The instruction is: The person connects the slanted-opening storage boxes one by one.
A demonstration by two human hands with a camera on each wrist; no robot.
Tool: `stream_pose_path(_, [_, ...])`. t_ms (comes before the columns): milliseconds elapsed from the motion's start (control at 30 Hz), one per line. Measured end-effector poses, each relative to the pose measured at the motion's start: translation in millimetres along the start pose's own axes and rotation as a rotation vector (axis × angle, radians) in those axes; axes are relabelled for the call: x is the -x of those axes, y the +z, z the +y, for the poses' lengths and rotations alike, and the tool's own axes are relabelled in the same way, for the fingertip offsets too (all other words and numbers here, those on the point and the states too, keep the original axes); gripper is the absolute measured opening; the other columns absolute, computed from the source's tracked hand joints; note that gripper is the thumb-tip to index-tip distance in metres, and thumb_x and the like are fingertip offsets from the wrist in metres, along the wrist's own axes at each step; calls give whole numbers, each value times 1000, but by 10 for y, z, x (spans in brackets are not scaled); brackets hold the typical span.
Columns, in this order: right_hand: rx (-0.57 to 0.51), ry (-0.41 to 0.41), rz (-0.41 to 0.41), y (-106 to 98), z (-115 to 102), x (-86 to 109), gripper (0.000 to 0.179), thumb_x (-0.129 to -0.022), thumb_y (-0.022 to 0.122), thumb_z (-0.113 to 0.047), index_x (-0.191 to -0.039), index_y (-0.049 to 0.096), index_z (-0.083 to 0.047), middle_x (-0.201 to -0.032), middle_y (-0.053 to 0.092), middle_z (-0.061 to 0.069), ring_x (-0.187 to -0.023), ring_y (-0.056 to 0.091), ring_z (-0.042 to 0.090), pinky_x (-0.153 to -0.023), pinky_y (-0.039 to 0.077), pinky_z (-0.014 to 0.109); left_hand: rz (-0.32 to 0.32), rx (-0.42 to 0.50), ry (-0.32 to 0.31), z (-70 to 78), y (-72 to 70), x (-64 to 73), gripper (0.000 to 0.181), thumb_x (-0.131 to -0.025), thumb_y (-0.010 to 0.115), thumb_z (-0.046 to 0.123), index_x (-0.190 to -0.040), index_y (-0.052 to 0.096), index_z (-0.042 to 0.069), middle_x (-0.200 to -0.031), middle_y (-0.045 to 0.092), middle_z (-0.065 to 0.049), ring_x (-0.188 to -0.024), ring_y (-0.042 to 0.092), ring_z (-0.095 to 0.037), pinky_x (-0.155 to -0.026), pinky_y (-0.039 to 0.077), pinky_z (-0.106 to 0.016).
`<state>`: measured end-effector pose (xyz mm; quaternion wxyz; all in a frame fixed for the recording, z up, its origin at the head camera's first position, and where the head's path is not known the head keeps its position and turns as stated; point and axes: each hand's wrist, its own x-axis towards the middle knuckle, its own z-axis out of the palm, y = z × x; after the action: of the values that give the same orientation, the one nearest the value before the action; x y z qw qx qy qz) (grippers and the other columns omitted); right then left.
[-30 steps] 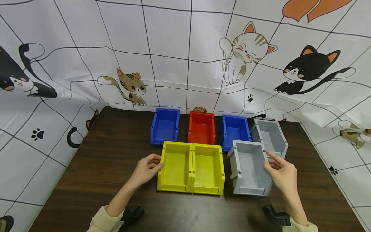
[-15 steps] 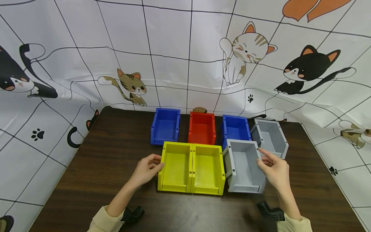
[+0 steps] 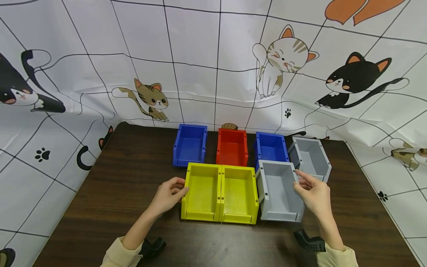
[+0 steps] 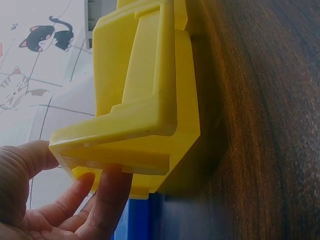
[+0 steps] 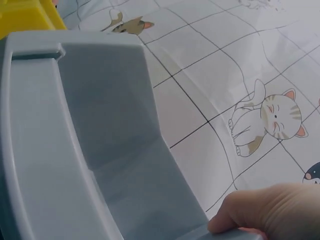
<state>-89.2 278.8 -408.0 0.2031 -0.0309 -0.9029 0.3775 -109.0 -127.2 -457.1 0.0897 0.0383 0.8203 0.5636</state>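
Observation:
Two yellow storage bins stand side by side at the middle of the table, the left one against the right one. My left hand grips the left bin's outer side wall; in the left wrist view the thumb is at the rim and the fingers reach under it. A grey storage bin sits right at the right yellow bin's side. With thumb and fingers, my right hand pinches that grey bin's right rim. The right wrist view shows the thumb on the rim; the other fingers are mostly hidden.
Behind stand a blue bin, a red bin, a second blue bin and another grey bin. The front grey bin overlaps the last two in the head view. A white cat-print sheet hangs behind the dark wooden table.
My right hand has moved the front grey bin left, up to the right yellow bin, with only slight motion in the last half second. The left hand and yellow bins have stayed put.

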Motion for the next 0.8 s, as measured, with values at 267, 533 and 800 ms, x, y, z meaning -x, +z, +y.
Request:
stream_pose_path(267, [-3, 18, -4, 7, 22, 22, 33, -77, 69, 2, -109, 67, 5, -82, 68, 25, -64, 48, -22, -54, 42, 5, 5, -7, 3, -2, -10, 6, 26, -90, 63, 10, -111, 58, -4, -98, 63, -13, -75, 64, -18, -61, 55, -30])
stream_pose_path(533, [-16, -198, 114, 45, -11, 51, 35, -75, 71, 5, -109, 66, 7, -92, 67, 24, -76, 50, -17, -63, 40, 3, 4, -4, 11, 1, 2, 1, 25, -89, 63, 7, -111, 58, -5, -99, 63, -14, -76, 64, -19, -63, 56, -35])
stream_pose_path(800, [61, -566, -54, 216, -302, 100, 46, -81, 69, -7, -125, 57, 1, -124, 58, 18, -113, 52, 35, -101, 36, 35, 2, -1, 22, -9, -6, -1, 24, -89, 63, 6, -110, 58, -5, -97, 63, -14, -76, 64, -19, -62, 55, -34])
